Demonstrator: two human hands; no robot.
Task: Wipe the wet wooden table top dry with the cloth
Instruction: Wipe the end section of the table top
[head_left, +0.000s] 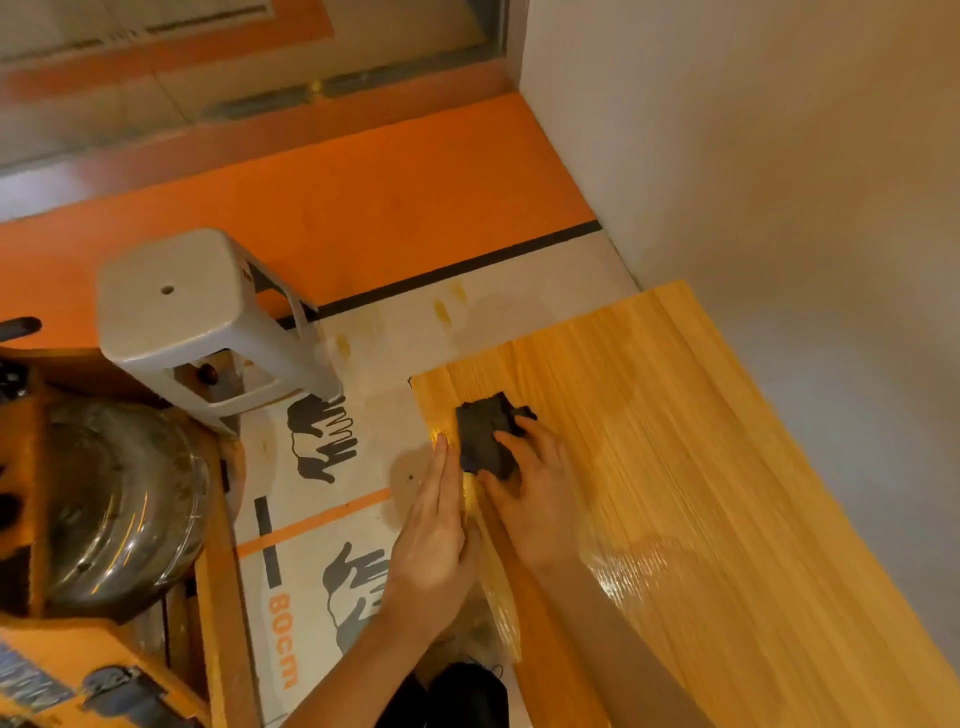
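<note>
A light wooden table top (701, 467) runs from the middle of the view to the lower right, against a white wall. A wet, shiny patch (628, 577) glistens on it near my right forearm. A small dark grey cloth (483, 434) lies folded near the table's left corner. My right hand (535, 493) presses down on the cloth, fingers spread over it. My left hand (434, 535) is flat with fingers straight and together, held along the table's left edge beside the cloth, holding nothing.
A grey plastic stool (202, 317) stands on the floor to the left of the table. A glass pot lid (114, 499) sits on an orange wooden stand at far left. The floor (337, 218) is orange and white with printed markings.
</note>
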